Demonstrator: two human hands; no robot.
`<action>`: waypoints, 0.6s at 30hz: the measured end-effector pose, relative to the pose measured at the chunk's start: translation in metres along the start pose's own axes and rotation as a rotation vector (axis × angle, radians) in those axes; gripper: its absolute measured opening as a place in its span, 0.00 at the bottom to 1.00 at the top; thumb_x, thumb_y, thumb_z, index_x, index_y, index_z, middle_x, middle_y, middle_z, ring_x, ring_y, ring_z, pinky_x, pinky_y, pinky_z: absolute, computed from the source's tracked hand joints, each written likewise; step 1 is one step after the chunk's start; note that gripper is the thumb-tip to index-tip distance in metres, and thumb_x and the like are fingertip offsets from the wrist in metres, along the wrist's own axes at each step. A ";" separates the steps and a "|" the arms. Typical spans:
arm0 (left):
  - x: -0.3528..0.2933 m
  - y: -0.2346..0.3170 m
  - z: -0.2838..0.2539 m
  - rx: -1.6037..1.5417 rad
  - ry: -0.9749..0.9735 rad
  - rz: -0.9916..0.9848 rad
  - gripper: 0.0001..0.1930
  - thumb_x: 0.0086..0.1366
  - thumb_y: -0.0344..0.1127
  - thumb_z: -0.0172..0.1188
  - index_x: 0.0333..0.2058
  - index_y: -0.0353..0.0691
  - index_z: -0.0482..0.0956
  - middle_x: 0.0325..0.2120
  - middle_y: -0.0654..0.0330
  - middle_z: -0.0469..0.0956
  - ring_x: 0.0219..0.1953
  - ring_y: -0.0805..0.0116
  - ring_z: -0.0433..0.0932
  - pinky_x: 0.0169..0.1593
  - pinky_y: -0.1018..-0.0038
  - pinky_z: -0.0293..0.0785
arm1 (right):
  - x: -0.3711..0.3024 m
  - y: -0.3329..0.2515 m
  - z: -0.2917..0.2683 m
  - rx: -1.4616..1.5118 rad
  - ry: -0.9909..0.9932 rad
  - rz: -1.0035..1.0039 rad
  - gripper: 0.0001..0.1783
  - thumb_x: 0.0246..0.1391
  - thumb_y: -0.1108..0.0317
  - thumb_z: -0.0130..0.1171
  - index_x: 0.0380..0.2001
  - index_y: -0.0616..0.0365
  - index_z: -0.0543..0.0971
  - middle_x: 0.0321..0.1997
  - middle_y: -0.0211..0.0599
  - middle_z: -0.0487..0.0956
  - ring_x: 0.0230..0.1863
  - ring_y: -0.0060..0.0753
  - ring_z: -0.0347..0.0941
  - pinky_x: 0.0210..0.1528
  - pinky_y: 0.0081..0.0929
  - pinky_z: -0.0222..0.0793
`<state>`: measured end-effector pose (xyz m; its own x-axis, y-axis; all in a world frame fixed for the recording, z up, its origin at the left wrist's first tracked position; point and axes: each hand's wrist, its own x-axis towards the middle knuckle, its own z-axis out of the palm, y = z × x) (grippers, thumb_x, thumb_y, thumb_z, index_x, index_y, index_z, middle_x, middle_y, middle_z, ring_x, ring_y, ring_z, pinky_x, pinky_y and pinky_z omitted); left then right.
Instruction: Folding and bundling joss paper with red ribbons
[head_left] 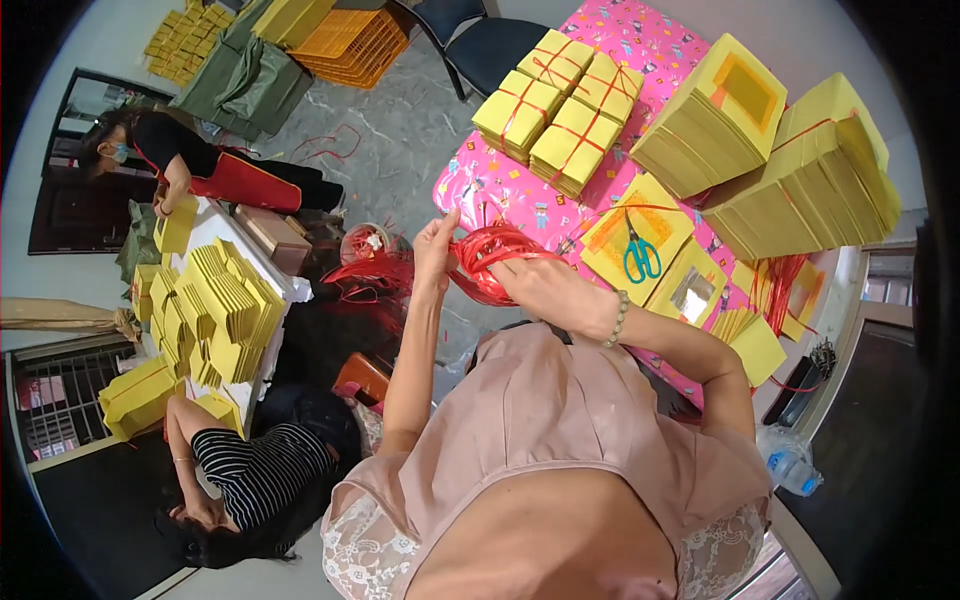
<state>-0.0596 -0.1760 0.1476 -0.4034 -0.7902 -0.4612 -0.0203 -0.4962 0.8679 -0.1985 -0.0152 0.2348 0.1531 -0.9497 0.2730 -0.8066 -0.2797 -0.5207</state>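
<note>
A looped bundle of shiny red plastic ribbon (485,262) is held in front of my body, at the near left edge of the pink table. My right hand (540,285) is closed round the bundle, with a beaded bracelet on its wrist. On the bundle's left side my left hand (433,245) is raised with its fingers pinched together at the ribbon's edge. What exactly sits between those fingertips is too small to make out. Right of my hands, teal-handled scissors (642,258) lie on yellow paper sheets (610,235) with orange patches.
Ribbon-tied yellow paper blocks (575,145) stand on the pink tablecloth (470,185). Taller yellow stacks (715,130) rise at the right. Leftward, two people work at a white table (290,290) with yellow paper piles (225,310). More red ribbon (370,275) hangs between the tables.
</note>
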 end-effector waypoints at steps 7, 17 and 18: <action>-0.018 0.052 -0.008 0.275 -0.365 0.177 0.15 0.56 0.40 0.68 0.34 0.40 0.72 0.19 0.72 0.71 0.17 0.86 0.63 0.22 0.86 0.56 | -0.003 0.011 0.011 -0.053 -0.133 0.047 0.09 0.44 0.77 0.52 0.31 0.68 0.70 0.25 0.52 0.76 0.26 0.51 0.77 0.29 0.41 0.74; -0.016 0.038 -0.003 0.735 -0.357 0.401 0.22 0.45 0.41 0.75 0.31 0.38 0.71 0.20 0.68 0.71 0.24 0.79 0.68 0.28 0.80 0.64 | -0.006 -0.016 0.005 -0.008 -0.027 0.145 0.05 0.50 0.75 0.51 0.29 0.67 0.68 0.32 0.49 0.72 0.30 0.51 0.74 0.29 0.42 0.71; -0.015 0.033 0.001 0.540 -0.416 0.285 0.17 0.49 0.38 0.72 0.29 0.39 0.70 0.19 0.69 0.70 0.23 0.82 0.66 0.26 0.82 0.61 | -0.006 -0.014 0.004 -0.015 -0.024 0.149 0.05 0.50 0.75 0.51 0.29 0.67 0.68 0.32 0.49 0.72 0.30 0.51 0.74 0.29 0.42 0.71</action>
<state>-0.0552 -0.1802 0.1836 -0.7720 -0.6068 -0.1892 -0.2669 0.0394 0.9629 -0.1859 -0.0061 0.2377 0.0443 -0.9837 0.1744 -0.8297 -0.1335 -0.5420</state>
